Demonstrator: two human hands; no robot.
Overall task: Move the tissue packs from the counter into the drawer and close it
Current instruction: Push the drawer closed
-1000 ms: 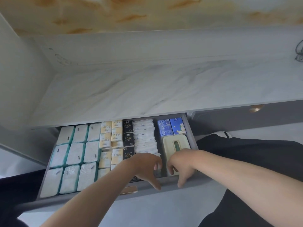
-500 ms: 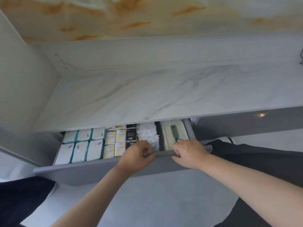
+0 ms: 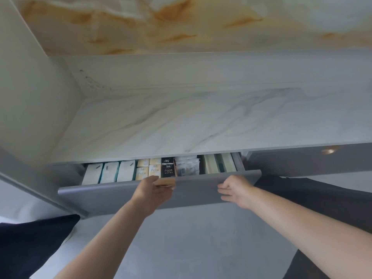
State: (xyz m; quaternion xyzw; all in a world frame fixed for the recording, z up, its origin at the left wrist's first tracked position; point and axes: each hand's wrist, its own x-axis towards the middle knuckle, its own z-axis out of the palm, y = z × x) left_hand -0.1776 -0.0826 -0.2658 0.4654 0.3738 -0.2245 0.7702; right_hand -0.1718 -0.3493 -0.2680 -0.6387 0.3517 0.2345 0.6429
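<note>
The grey drawer (image 3: 112, 196) stands only a little way out from under the white marble counter (image 3: 181, 125). A narrow strip of its contents shows: white and teal tissue packs (image 3: 109, 173), yellow packs (image 3: 149, 170), a black pack (image 3: 168, 170), clear-wrapped packs (image 3: 186, 166) and a cream box (image 3: 218, 164). My left hand (image 3: 155, 191) lies against the drawer front at its brass handle (image 3: 165, 181), fingers around it. Flat against the drawer front further right is my right hand (image 3: 234, 190), fingers bent and apart, holding nothing.
To the right is a closed grey drawer with a brass knob (image 3: 329, 151). A white side wall (image 3: 30, 107) bounds the counter on the left. Dark clothing (image 3: 34, 244) shows at lower left and at the right edge.
The drawer has slid inward from wide open to nearly closed. Both hands came off its top edge onto the front panel, the left one to the handle.
</note>
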